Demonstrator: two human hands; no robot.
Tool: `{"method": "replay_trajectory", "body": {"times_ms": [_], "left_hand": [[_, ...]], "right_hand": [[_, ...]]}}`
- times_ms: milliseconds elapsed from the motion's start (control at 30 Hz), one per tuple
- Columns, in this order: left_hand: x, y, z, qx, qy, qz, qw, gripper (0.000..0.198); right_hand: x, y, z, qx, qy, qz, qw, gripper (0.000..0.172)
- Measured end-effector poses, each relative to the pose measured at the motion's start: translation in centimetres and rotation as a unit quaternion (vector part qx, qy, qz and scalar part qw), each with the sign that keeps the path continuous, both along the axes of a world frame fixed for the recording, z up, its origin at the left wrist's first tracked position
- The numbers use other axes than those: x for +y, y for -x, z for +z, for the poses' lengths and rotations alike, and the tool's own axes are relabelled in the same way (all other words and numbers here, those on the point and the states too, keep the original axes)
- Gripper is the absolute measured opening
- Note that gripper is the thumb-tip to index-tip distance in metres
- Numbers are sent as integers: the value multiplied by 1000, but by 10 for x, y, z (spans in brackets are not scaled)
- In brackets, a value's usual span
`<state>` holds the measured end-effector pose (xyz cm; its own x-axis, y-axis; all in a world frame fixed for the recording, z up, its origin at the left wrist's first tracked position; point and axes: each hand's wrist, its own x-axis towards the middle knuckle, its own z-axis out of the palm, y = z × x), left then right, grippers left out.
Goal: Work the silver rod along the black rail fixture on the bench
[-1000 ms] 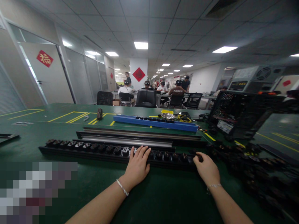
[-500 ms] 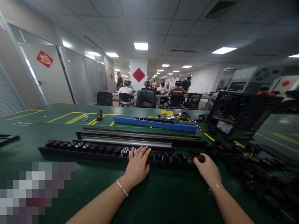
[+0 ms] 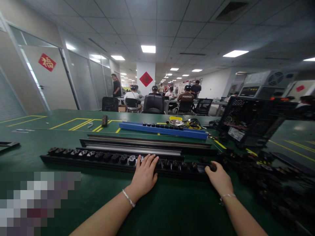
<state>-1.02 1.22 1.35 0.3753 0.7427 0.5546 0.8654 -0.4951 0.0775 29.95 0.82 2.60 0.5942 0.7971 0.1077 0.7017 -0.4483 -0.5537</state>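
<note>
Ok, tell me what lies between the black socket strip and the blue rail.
Head view: long metal rails lie between the black socket strip and the blue rail, then bare green mat.

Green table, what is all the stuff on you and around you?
table: one, green with yellow lines, fills the front
black rail: one, black, a row of sockets along it, across the front
metal rails: at least two, silver and dark, just behind the black rail
blue bar: one, blue, farther back
bowl: one, silver, behind the blue bar
computer case: one, black, open, back right
loose parts: a pile, black, right side
chairs: several, black, beyond the table
people: several, far desks
red signs: two large, door and pillar
left hand: flat on the black rail
right hand: pinching a small black part at the rail's right end
</note>
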Motion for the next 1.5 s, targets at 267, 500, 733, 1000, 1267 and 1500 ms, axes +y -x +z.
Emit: {"method": "replay_trajectory", "body": {"times_ms": [267,500,733,1000,1267,1500], "left_hand": [[0,0,0,-2,3,-1,1000,56],[1,0,0,2,-9,0,1000,57],[-1,0,1,5,-11,1,1000,56],[-1,0,1,9,-12,3,1000,55],[-1,0,1,5,-6,1,1000,56],[0,0,1,2,0,-3,1000,55]], "right_hand": [[-1,-3,2,15,10,-10,1000,57],[-2,-3,5,21,13,-15,1000,57],[-1,-7,1,9,-8,-15,1000,55],[1,-13,-3,-5,-17,-19,1000,52],[0,-16,-1,7,-13,-23,1000,53],[0,-20,-2,5,-24,-27,999,51]]}}
